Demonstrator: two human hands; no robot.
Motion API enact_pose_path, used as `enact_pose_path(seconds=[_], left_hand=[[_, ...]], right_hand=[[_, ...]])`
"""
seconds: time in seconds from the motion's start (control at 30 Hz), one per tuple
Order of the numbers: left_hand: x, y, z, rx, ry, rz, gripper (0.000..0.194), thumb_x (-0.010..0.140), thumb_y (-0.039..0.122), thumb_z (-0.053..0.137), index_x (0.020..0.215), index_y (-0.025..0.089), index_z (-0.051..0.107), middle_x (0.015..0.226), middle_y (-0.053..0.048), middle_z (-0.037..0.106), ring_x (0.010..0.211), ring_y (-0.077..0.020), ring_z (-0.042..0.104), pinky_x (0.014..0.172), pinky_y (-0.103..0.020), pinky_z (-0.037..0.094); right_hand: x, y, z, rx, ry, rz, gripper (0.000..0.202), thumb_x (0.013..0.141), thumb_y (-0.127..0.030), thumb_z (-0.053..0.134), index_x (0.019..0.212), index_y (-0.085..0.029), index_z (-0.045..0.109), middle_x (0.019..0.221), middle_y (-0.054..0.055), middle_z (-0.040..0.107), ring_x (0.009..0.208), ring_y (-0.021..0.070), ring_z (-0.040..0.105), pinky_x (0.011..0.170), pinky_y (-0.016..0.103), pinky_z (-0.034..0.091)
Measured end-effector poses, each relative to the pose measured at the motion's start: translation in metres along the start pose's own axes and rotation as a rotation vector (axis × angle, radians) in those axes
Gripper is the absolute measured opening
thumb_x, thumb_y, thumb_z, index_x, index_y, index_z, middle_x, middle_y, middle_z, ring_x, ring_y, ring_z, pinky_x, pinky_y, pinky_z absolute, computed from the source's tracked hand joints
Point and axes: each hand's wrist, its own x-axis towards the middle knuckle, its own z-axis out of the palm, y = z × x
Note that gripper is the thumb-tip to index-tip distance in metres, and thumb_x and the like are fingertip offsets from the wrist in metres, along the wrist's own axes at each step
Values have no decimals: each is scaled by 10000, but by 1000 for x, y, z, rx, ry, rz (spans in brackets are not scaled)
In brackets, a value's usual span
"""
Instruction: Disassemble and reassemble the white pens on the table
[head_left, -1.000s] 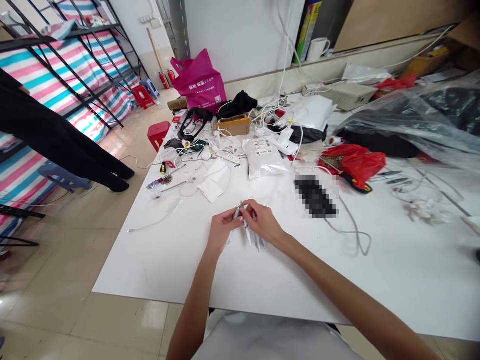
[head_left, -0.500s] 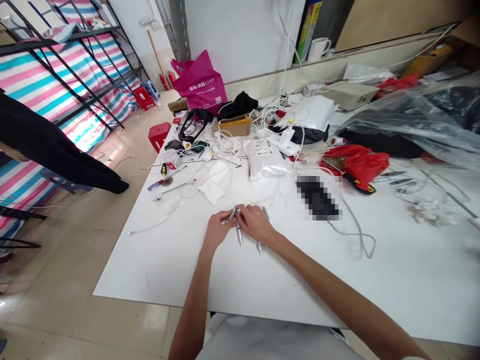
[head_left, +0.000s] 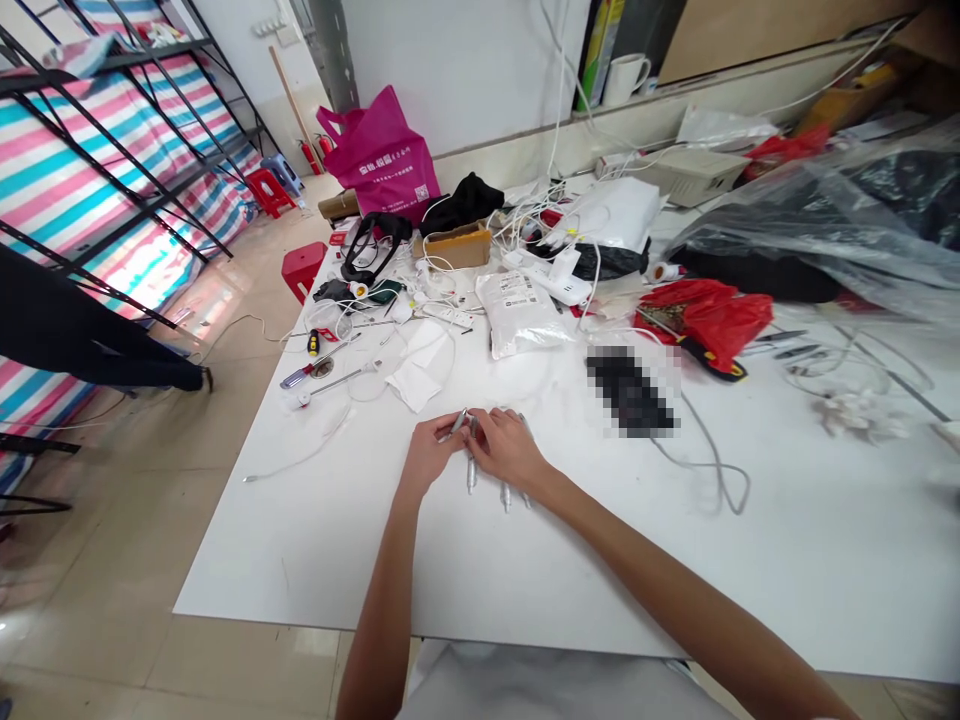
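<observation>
The left hand (head_left: 431,455) has its thumb and fingers closed on a slanted silver pen (head_left: 458,421), just above the white table (head_left: 315,560). The right hand (head_left: 511,448), fingers bent, covers the upper part of a second pen (head_left: 472,476) (whether it grips this one I cannot tell), and more pens (head_left: 506,497) stick out from under it. Beyond lie white paper (head_left: 416,370) and a white parcel (head_left: 521,320)

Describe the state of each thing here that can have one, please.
Left hand: closed on a pen
Right hand: fingers bent, grip unclear
Other pens: partly hidden by right hand
Magenta bag: upright
Mug: upright
Parcel: lying flat
Red bag: crumpled
Purple screwdriver: lying down
</observation>
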Motion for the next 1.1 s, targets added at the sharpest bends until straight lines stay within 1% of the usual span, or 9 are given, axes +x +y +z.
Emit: enact_pose_path(seconds=[0.17, 0.33, 0.5, 0.63, 0.77, 0.83, 0.93, 1.0, 1.1], left_hand=[[-2, -3, 2, -116, 41, -34, 546, 769, 426, 876, 1238, 165, 772, 1265, -140, 760, 1224, -334, 689, 1081, -556, 558], [-3, -4, 5, -226, 60, -34, 536, 760, 421, 890, 1225, 178, 776, 1273, -143, 757, 1245, -331, 686, 1127, -562, 512], [-1, -6, 9, -318, 73, -12, 507, 760, 395, 896, 1200, 172, 779, 1290, -137, 750, 1283, -329, 665, 1161, -547, 477], [2, -9, 12, -426, 94, 21, 488, 781, 395, 887, 1202, 179, 768, 1334, -134, 728, 1341, -323, 629, 1193, -524, 449], [4, -7, 21, -517, 90, 41, 465, 799, 407, 876, 1182, 172, 754, 1375, -146, 704, 1408, -337, 576, 1229, -525, 405], [3, -5, 28, -546, 50, 38, 460, 821, 416, 857, 1194, 173, 743, 1416, -151, 678, 1442, -344, 542, 1241, -531, 387], [-2, 1, 43, -551, -37, 17, 448, 859, 438, 820, 1225, 195, 730, 1474, -138, 639, 1475, -347, 505, 1255, -534, 368], [-8, 5, 53, -556, -113, -10, 444, 859, 441, 821, 1221, 199, 734, 1479, -134, 636, 1481, -355, 496, 1258, -535, 367], [-18, 12, 64, -542, -291, -52, 434, 878, 442, 808, 1225, 189, 742, 1503, -146, 614, 1479, -374, 494, 1261, -541, 362]], right_hand=[[4, -4, -1, -27, -5, 47, 237, 1045, -296, 459, 1194, -187, 608, 904, 90, 759, 931, 260, 639, 873, 373, 354], [12, -3, -5, -42, -12, 87, 202, 1024, -279, 492, 1127, -205, 649, 811, 65, 739, 844, 237, 623, 824, 349, 345], [25, 3, -6, -21, -4, 69, 169, 1005, -266, 532, 999, -221, 695, 770, 34, 725, 813, 214, 597, 791, 327, 350], [33, 7, -8, 7, 17, 55, 191, 989, -248, 549, 930, -231, 731, 748, 26, 715, 798, 205, 580, 737, 313, 356], [40, 14, -20, 37, 57, 44, 248, 982, -269, 554, 817, -232, 736, 741, 33, 714, 806, 203, 579, 719, 309, 380], [41, 20, -30, 49, 79, 41, 250, 964, -260, 565, 774, -233, 725, 735, 31, 713, 823, 202, 593, 710, 304, 392], [34, 32, -49, 58, 117, 51, 181, 925, -260, 594, 825, -229, 741, 773, 35, 727, 866, 206, 628, 710, 301, 416], [22, 43, -62, 55, 149, 74, 157, 903, -299, 622, 886, -215, 754, 760, 40, 709, 827, 204, 636, 708, 304, 427], [-6, 61, -77, 54, 201, 95, 168, 882, -325, 633, 920, -214, 753, 747, 20, 681, 698, 163, 614, 695, 294, 434]])
